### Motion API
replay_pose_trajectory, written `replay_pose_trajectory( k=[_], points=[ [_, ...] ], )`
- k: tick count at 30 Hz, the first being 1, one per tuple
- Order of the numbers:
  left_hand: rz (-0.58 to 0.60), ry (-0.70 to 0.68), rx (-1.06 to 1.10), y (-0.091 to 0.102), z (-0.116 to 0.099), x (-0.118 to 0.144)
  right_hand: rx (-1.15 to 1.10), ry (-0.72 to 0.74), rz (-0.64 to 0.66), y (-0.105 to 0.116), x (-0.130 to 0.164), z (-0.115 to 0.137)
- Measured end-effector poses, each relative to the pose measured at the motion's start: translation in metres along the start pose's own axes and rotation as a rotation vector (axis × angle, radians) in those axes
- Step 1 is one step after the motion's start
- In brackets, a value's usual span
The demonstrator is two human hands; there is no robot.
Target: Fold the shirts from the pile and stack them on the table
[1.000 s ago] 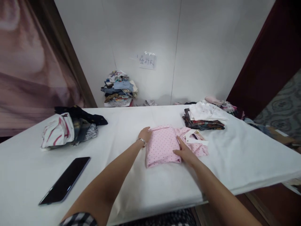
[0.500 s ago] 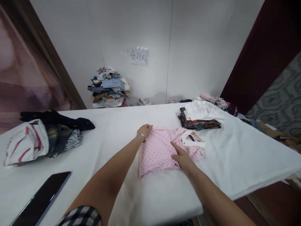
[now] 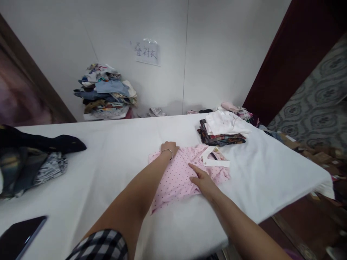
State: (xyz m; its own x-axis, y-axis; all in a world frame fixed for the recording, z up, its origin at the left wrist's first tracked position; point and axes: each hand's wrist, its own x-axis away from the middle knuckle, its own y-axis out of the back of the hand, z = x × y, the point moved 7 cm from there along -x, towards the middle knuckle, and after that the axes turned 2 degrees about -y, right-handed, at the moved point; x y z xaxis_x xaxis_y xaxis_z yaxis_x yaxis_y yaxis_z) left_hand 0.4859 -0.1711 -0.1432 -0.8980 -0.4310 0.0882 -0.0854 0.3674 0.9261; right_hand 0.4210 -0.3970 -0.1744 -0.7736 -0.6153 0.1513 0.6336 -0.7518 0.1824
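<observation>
Change: since the earlier frames both hands have stayed on the pink shirt while the view swung right, so the phone has slid to the lower left corner and the striped garment has left the frame.
Left hand (image 3: pixel 168 147): lies on the far left part of the shirt, fingers curled over the cloth; whether they pinch it cannot be told. A bracelet (image 3: pixel 167 151) circles the wrist.
Right hand (image 3: pixel 200 179): lies flat and open on the near right part of the shirt, fingers spread, gripping nothing.
Hands, relation: apart, with dotted cloth between them.
Shirt (image 3: pixel 176 175): pink with dark dots, partly folded, near the middle of the table, its white collar (image 3: pixel 215 161) turned toward the right.
Table (image 3: pixel 114 159): covered in white cloth.
Folded stack (image 3: pixel 221 130): white garment on top of dark patterned ones, beyond the shirt on the right, apart from it.
Dark clothes (image 3: pixel 35 151): loose heap at the left edge of the table.
Phone (image 3: pixel 18 236): dark screen, lower left corner.
Far pile (image 3: pixel 105 92): mixed clothes against the wall behind the table.
Paper sign (image 3: pixel 146 53): fixed to the wall above the far pile.
Sleeve (image 3: pixel 100 245): checked, on the left arm.
</observation>
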Motion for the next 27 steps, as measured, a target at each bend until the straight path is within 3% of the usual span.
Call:
replay_pose_trajectory(
  k=[6,12,16,20,23,27],
  points=[
    [-0.011,0.021,0.078,0.019,0.013,0.013,-0.033,-0.002,0.01,-0.001,0.0,0.0],
    [-0.104,0.098,0.096,0.044,0.055,0.046,-0.134,0.008,0.014,-0.002,-0.002,-0.002],
    [-0.185,0.13,0.237,0.039,0.083,0.079,-0.328,-0.04,0.012,-0.002,0.001,0.0],
    [-0.26,0.095,0.303,0.033,0.088,0.115,-0.485,-0.081,-0.094,0.008,0.005,0.0],
    [-0.263,0.094,0.344,0.031,0.085,0.135,-0.43,-0.083,-0.17,0.016,0.008,0.0],
    [-0.177,0.15,0.367,0.024,0.08,0.146,-0.303,-0.082,-0.231,0.022,0.013,0.002]
  ],
)
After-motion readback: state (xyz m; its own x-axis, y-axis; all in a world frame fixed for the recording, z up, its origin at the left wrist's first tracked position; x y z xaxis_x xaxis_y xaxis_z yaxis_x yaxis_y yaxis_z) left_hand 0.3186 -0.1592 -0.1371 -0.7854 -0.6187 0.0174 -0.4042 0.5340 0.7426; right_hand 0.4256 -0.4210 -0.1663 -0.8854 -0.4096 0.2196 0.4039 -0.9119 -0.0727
